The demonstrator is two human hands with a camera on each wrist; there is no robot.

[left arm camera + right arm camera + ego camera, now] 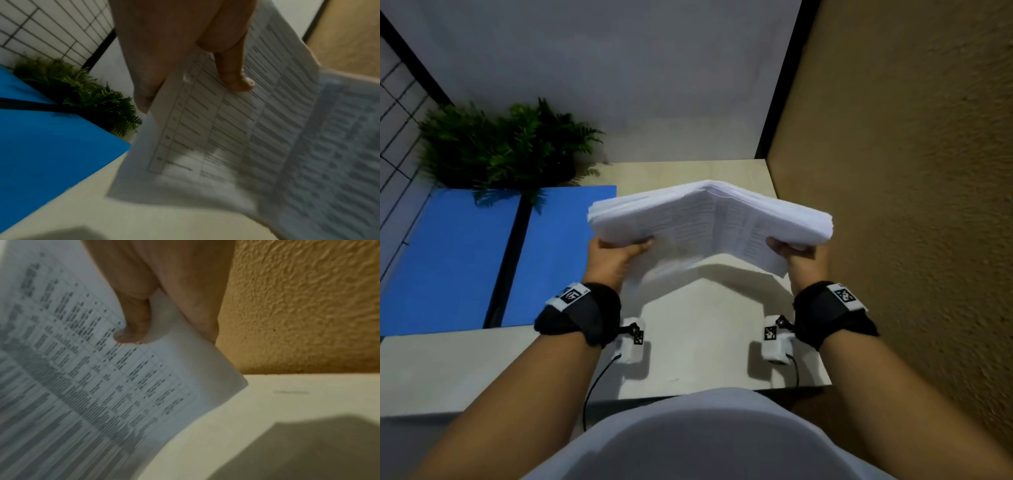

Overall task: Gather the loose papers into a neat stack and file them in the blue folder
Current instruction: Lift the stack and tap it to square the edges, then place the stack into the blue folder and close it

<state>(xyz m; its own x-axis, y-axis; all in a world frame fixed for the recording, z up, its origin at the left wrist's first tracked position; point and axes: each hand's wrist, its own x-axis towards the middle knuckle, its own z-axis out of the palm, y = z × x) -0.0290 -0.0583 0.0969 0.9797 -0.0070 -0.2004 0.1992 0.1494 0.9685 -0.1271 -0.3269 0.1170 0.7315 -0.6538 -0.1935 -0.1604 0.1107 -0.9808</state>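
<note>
While the papers [709,219] are held bowed above the worktop [698,329], gripped by left hand [616,255] and right hand [799,253], gathering appears done; filing remains, folder [448,260] lying open at 9 o'clock.

Dim room, light from overhead; hard shadow under the papers [709,222] on the table [688,342]; wrist views blurred, print smeared, head view's edges bowed.

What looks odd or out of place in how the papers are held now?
The papers are not flat: held above the table by the left hand and right hand, they bend up into a ridge in the middle. The lower sheets sag unevenly. The folder lies open, with nothing filed.
</note>
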